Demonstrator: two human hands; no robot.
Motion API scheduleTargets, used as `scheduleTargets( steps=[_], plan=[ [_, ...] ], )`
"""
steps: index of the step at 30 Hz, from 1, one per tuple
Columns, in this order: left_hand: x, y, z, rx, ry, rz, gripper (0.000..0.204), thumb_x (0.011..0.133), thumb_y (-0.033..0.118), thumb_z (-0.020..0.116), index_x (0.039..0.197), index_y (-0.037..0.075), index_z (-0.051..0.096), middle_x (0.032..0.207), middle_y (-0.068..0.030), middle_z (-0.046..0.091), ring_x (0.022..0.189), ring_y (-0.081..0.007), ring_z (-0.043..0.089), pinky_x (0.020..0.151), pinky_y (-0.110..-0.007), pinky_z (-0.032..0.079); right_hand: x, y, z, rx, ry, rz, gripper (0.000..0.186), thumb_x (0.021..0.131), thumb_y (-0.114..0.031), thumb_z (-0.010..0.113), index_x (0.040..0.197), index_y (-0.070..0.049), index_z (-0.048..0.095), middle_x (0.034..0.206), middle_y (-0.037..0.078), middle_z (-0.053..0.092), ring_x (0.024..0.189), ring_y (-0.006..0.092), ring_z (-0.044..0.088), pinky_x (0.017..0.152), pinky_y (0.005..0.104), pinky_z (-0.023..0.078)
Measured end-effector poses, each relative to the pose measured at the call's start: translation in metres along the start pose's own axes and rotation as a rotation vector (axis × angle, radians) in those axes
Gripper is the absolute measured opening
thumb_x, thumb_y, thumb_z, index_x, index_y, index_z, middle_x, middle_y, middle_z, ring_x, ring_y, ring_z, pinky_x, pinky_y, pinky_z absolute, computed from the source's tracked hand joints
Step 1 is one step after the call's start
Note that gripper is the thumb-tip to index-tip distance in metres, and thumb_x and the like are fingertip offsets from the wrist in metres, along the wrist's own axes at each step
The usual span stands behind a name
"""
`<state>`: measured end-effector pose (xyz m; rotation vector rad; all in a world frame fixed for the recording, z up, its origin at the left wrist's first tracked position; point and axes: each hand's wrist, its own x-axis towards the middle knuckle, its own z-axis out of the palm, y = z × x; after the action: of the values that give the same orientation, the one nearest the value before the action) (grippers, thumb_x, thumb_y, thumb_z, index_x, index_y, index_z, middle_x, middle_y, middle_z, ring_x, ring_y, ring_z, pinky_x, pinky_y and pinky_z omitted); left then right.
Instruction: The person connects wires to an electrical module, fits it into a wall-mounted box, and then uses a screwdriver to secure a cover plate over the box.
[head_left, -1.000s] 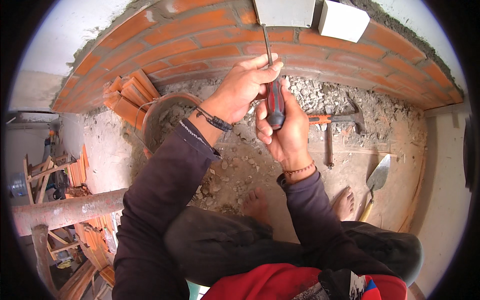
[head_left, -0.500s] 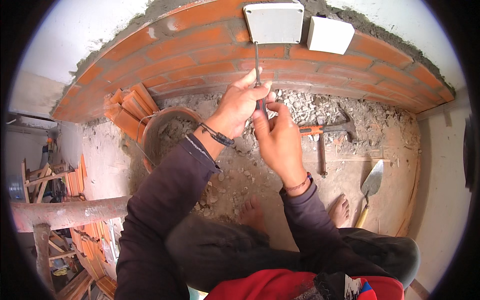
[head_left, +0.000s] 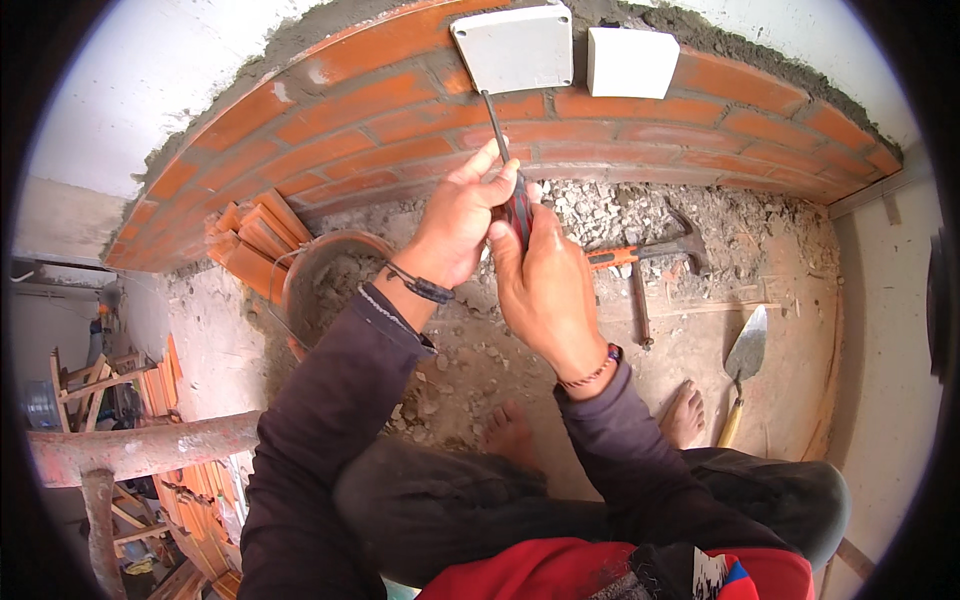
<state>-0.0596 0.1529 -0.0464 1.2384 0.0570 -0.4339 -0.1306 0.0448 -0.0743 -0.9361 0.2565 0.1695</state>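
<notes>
Both hands hold one screwdriver (head_left: 519,212) with a red and black handle. My left hand (head_left: 455,215) pinches its shaft near the handle between thumb and fingers. Around the handle's rear is wrapped my right hand (head_left: 545,285). The shaft slants up and left, its tip at the lower left corner of a light grey cover plate (head_left: 515,50), where a screw hole would sit under the tip. That plate is fixed on an orange brick wall (head_left: 400,105). Beside it on the right, a white box (head_left: 632,62) is mounted.
Rubble (head_left: 600,210) lies along the wall's foot. A claw hammer (head_left: 655,250) and a metal chisel-like bar (head_left: 641,305) rest right of my hands, a trowel (head_left: 747,355) farther right. Left stand a mortar bucket (head_left: 350,245), stacked bricks (head_left: 260,240) and a wooden pole (head_left: 150,447).
The screwdriver has tilted from nearly upright to slanting up-left, its tip now at the plate's lower left corner. My right hand shows more of the handle. The view has shifted slightly.
</notes>
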Motion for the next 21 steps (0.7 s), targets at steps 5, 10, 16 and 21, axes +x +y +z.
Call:
scheduleTargets(
  steps=[5,10,16,21],
  plan=[
    [0.001,-0.002,-0.018,-0.162,-0.161,-0.072,0.057,0.105,0.015,0.053,0.157,0.011,0.03,0.118,-0.0081,0.059,0.098,-0.0152,0.062,0.091,-0.032,0.052,0.0,0.002,0.006,0.796,-0.243,0.258,0.038,0.11,-0.039,0.035,0.11,-0.008,0.057,0.064,0.0,0.048,0.044,0.0089,0.034,0.04,0.0251,0.032],
    [-0.001,0.002,-0.012,-0.043,-0.027,-0.065,0.061,0.102,0.013,0.057,0.157,0.007,0.03,0.117,-0.0087,0.06,0.098,-0.0154,0.062,0.087,-0.031,0.054,-0.006,-0.006,0.011,-0.242,0.05,-0.085,0.032,0.107,-0.035,0.046,0.113,-0.006,0.057,0.066,0.003,0.056,0.047,0.0135,0.044,0.045,0.0305,0.04],
    [0.0,0.003,-0.006,-0.056,-0.022,-0.029,0.069,0.101,0.012,0.061,0.158,0.004,0.024,0.118,-0.0102,0.062,0.101,-0.0162,0.063,0.085,-0.031,0.055,0.006,0.015,0.018,-0.407,0.087,-0.311,0.027,0.106,-0.03,0.052,0.107,-0.004,0.058,0.065,0.001,0.055,0.048,0.0114,0.045,0.044,0.0271,0.038],
    [-0.002,0.006,-0.007,-0.039,-0.064,-0.045,0.066,0.104,0.015,0.053,0.16,0.005,0.019,0.129,-0.0166,0.058,0.116,-0.0225,0.06,0.098,-0.036,0.052,0.005,0.016,0.008,0.793,-0.37,0.134,0.032,0.107,-0.035,0.046,0.113,-0.006,0.057,0.071,0.002,0.056,0.051,0.0089,0.045,0.045,0.0226,0.035]
  ],
)
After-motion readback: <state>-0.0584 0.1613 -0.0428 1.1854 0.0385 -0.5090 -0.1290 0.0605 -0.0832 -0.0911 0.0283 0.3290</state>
